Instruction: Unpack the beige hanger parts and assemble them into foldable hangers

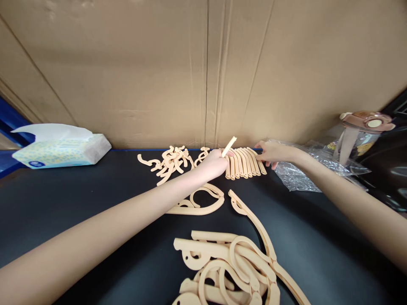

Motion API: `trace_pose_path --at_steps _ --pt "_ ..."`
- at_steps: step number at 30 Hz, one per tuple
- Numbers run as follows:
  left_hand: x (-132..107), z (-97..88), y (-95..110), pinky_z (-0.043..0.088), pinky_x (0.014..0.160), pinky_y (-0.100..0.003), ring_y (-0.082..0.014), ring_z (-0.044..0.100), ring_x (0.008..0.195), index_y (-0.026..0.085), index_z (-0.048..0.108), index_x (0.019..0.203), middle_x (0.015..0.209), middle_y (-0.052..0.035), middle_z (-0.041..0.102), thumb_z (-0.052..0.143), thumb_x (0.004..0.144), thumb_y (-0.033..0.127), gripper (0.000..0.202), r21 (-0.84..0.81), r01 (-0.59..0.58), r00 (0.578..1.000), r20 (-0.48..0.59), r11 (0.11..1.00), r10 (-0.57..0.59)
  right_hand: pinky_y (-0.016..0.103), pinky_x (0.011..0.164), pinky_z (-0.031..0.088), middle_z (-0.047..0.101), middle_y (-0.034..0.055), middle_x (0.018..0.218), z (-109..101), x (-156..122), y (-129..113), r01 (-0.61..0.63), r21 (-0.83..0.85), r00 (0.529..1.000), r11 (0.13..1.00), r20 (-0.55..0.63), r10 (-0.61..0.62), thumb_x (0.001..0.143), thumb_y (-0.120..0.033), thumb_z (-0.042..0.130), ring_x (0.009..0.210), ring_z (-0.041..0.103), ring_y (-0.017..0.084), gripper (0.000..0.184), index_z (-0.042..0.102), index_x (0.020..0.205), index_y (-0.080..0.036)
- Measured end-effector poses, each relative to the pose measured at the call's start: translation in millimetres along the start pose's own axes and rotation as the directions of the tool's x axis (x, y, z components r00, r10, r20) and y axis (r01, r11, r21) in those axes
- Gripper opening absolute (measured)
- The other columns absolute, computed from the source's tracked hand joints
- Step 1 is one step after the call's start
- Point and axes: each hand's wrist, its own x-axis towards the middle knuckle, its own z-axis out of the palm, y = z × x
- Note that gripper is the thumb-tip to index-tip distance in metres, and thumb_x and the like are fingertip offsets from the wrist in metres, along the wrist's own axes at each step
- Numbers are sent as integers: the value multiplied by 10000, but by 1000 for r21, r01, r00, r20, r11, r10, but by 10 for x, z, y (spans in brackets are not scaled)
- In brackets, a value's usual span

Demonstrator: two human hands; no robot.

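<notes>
My left hand (pixel 215 164) is closed around a beige plastic hanger arm (pixel 229 146), whose end sticks up past the fingers. Just beyond it lies a row of matching curved hanger arms (pixel 244 164), side by side. At the row's right end is my right hand (pixel 271 152), its fingers apart and close to the last arm; whether they touch it I cannot tell. A pile of small hook pieces (pixel 173 161) lies left of my left hand. Below my left forearm rests a folding hanger (pixel 203 209), partly covered by the arm.
Several folding hangers (pixel 229 258) are heaped at the near edge, with a long unfolded one (pixel 259 224) beside them. A tissue pack (pixel 60 146) stands at the left. To the right lie a clear plastic bag (pixel 297 173) and a bottle (pixel 362 131). A cardboard wall (pixel 133 76) closes off the back.
</notes>
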Motion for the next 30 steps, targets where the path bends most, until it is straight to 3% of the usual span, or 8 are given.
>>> trace_pose_path --at_steps 5,9,12,16,19,22,30 --pt "28 29 -22 432 848 -330 -216 570 949 182 638 863 876 -51 627 449 625 43 334 31 18 1000 24 999 -19 272 417 482 682 107 799 74 85 28 -12 -115 992 993 -124 -3 750 -268 567 560 631 197 581 405 1280 -95" --pt "27 -9 -9 390 940 -336 -216 535 1076 200 652 915 1041 -62 623 458 632 42 378 36 12 999 40 999 -14 275 445 451 685 99 791 -39 28 31 -12 -154 974 988 -227 -24 741 -250 554 505 603 178 564 414 1262 -84" --pt "47 -46 -53 390 955 -341 -217 525 1117 206 652 949 1114 -68 613 471 641 63 385 28 9 998 61 1000 -11 277 489 433 687 106 805 -110 -28 16 -36 -273 958 961 -285 -45 764 -290 529 565 619 190 500 478 1218 -86" --pt "97 -49 -141 425 915 -330 -208 550 1086 215 654 934 1106 -58 620 478 651 90 357 21 0 997 78 1000 -2 295 545 406 685 135 824 -92 -31 -13 -60 -444 968 894 -243 -56 785 -374 507 720 641 249 320 647 918 -120" --pt "112 -33 -154 445 878 -323 -199 584 1007 213 660 894 1035 -46 638 485 647 93 326 21 3 996 84 1000 -5 295 544 385 683 134 764 -48 -2 -29 -44 -460 977 887 -207 -58 779 -359 489 750 643 265 283 664 770 -136" --pt "93 -24 -107 451 860 -315 -192 597 961 203 663 874 980 -43 647 497 637 75 317 15 15 996 86 1000 -16 294 550 386 685 144 768 -5 26 -39 -65 -463 975 884 -219 -43 760 -346 494 753 650 267 281 673 761 -130" --pt "-52 -97 102 458 840 -303 -206 566 1034 167 649 932 1050 -87 628 485 641 12 368 -44 82 996 29 996 -81 304 578 406 684 162 825 25 21 -37 -188 -419 935 888 -354 30 743 -426 514 812 652 299 352 680 783 -117"
